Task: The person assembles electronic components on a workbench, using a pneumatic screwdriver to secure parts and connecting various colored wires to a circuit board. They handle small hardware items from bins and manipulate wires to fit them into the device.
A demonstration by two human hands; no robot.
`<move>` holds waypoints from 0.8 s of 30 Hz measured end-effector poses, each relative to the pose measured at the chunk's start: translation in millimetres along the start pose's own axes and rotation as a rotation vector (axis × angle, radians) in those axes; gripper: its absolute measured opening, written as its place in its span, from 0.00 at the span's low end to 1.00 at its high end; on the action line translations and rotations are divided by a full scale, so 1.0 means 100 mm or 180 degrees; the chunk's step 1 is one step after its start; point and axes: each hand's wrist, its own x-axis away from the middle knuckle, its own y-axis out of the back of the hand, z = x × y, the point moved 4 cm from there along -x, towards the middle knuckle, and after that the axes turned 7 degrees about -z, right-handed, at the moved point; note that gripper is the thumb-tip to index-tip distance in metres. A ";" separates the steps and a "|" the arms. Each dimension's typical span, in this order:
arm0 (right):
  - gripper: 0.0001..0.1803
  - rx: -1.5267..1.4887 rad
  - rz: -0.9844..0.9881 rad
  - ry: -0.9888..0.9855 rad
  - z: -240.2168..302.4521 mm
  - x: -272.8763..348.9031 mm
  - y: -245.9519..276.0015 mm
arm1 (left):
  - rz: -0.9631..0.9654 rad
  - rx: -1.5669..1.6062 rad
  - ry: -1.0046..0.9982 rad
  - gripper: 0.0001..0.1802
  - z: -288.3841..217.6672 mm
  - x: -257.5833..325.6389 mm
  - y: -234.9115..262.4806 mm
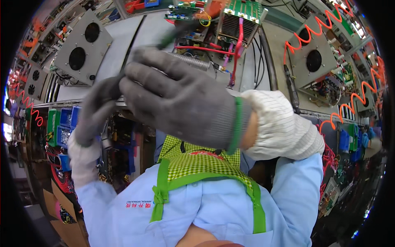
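Note:
My right hand (185, 99), in a grey work glove, is raised in front of my chest with its fingers curled. A dark stick-shaped tool with a green part (168, 39) sticks out beyond its fingers, smeared by motion; its exact kind does not show. My left hand (96, 109), also gloved in grey, meets the right one's fingertips from the left. Its fingers are bent in and partly hidden, so what they hold cannot be made out. Behind the hands, on the bench, lies an open electronic unit (240, 31) with green circuit boards, a finned heat sink and red cables.
Grey metal housings with round black fans stand on the bench at left (84, 49) and right (314, 59). A dark hand tool (291, 88) hangs on an orange coiled hose (304, 39). Blue parts bins (64, 133) and an open cardboard box (66, 206) are at lower left.

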 end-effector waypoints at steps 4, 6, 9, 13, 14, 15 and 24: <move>0.23 -0.0361 0.2683 -0.1422 -0.43 0.49 -0.12 | 0.1664 0.1055 0.0067 0.29 -0.35 -0.46 -1.44; 0.33 -0.1066 0.3301 -0.1712 -0.67 0.91 0.11 | 0.2068 0.1484 -0.0227 0.30 -0.52 -0.52 -2.05; 0.36 -0.1036 0.3684 -0.2094 -0.90 1.41 0.40 | 0.2495 0.1246 -0.0565 0.30 -0.56 -0.56 -2.71; 0.31 -0.0472 0.4066 -0.2791 -1.19 2.01 0.83 | 0.1614 0.0025 -0.0957 0.30 -0.14 -0.88 -2.87; 0.31 -0.0256 0.4089 -0.2968 -1.29 2.14 0.91 | 0.1088 -0.0840 -0.1243 0.28 -0.02 -0.97 -2.85; 0.32 -0.0023 0.4073 -0.3185 -1.43 2.27 0.95 | 0.0899 -0.0858 -0.1367 0.28 0.07 -0.98 -2.86; 0.26 0.0552 0.3630 -0.3611 -1.85 2.97 0.38 | 0.0863 -0.1522 -0.0296 0.27 0.15 -1.08 -3.43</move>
